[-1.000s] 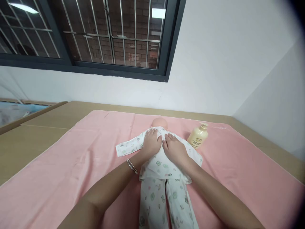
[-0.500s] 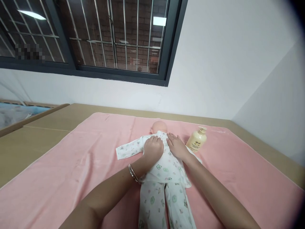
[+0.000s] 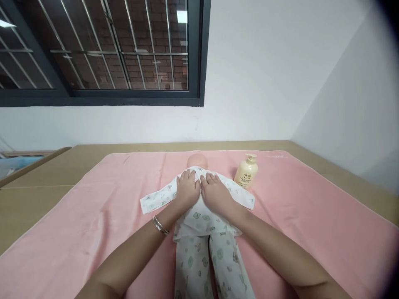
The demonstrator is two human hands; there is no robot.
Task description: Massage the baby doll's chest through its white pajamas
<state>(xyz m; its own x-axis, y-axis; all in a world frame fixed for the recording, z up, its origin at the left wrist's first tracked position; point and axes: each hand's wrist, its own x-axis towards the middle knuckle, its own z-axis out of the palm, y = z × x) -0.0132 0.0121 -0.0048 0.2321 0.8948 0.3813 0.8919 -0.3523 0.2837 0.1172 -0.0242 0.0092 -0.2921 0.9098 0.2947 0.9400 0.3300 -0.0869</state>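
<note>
Both hands lie flat, palms down, side by side on the back of a baby doll in a white printed cotton suit (image 3: 201,218). Left hand (image 3: 187,190) and right hand (image 3: 215,194) have fingers spread and extended toward the collar; neither grips anything, they only press on the cloth. A thin metal bangle (image 3: 160,225) sits on the left wrist.

Doll position: stretched out lengthwise in front of the person on a pink towel (image 3: 93,216), pale bald head (image 3: 197,160) at the far end, trouser legs running toward the camera. It is probably face-down, though the head is too small to confirm. Jacket and trousers are both on and the left sleeve lies spread flat to the side; the jacket hem is rumpled at the waist. So dressing looks complete, and smoothing of the upper back appears to be the step in hand.

A cream plastic pump bottle (image 3: 246,171) stands upright just beside the doll's right sleeve, untouched, cap on.

Surface: the towel covers a tan counter (image 3: 46,182) set against a white wall (image 3: 264,83). Dark-framed barred window (image 3: 102,50) upper left, brick behind it.
</note>
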